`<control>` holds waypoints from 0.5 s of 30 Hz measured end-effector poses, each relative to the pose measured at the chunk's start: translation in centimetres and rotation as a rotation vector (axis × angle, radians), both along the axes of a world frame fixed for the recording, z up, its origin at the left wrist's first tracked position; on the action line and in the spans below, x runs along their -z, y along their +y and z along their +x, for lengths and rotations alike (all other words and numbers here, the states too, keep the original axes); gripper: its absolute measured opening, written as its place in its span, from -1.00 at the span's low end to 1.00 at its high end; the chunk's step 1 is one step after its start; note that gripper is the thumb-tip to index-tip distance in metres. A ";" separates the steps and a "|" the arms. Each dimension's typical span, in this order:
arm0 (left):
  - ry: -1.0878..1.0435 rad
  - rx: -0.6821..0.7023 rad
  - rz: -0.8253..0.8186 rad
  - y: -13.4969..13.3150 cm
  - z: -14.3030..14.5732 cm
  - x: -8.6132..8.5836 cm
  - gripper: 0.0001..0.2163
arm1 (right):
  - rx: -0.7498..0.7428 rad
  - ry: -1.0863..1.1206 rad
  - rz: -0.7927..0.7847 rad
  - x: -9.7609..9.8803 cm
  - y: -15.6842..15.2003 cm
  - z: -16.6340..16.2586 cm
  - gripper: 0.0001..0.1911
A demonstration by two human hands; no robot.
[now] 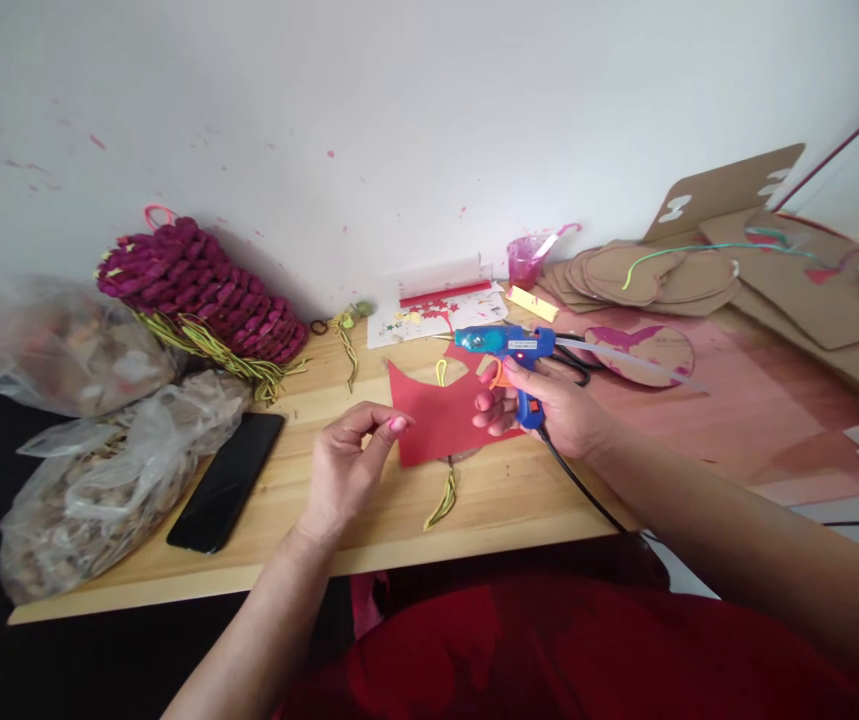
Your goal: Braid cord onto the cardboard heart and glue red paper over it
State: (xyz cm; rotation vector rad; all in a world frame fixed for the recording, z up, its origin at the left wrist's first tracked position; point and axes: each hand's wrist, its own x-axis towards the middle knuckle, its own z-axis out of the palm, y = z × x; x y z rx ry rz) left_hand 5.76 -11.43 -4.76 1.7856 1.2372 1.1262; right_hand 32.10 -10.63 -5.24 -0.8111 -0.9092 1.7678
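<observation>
My right hand (541, 400) is wrapped round the grip of a blue hot glue gun (508, 343), its nozzle pointing left and a long clear glue stick (624, 362) out of its back. An orange trigger shows between my fingers. My left hand (354, 460) is closed in a pinch beside the left edge of a red paper sheet (429, 420); whatever lies between thumb and forefinger is too small to make out. The sheet has a curved cut along its top. A small yellow loop (441, 372) sits at that curve, and a yellow-green tassel (442, 505) lies below the sheet.
At left are a magenta woven piece (204, 290), plastic bags (106, 490) and a black phone (226, 485). Behind the gun stand small cut stars (406, 318) on paper and a pink cup (525, 262). Cardboard hearts (624, 275) are stacked at right; a black cord (586, 490) crosses the front edge.
</observation>
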 end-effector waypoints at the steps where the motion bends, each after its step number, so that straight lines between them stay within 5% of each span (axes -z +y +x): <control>1: 0.003 -0.016 0.017 0.4 -0.1 0.0 -0.83 | 0.007 0.002 0.000 -0.1 0.0 0.0 -0.69; 8: -0.090 -0.130 0.084 4.0 0.5 -1.1 -0.82 | 0.097 0.000 0.002 -0.6 0.0 0.0 -0.68; 15: -0.286 -0.173 -0.017 6.1 1.6 -0.9 -0.79 | 0.121 -0.022 -0.016 -1.1 -0.2 0.1 -0.68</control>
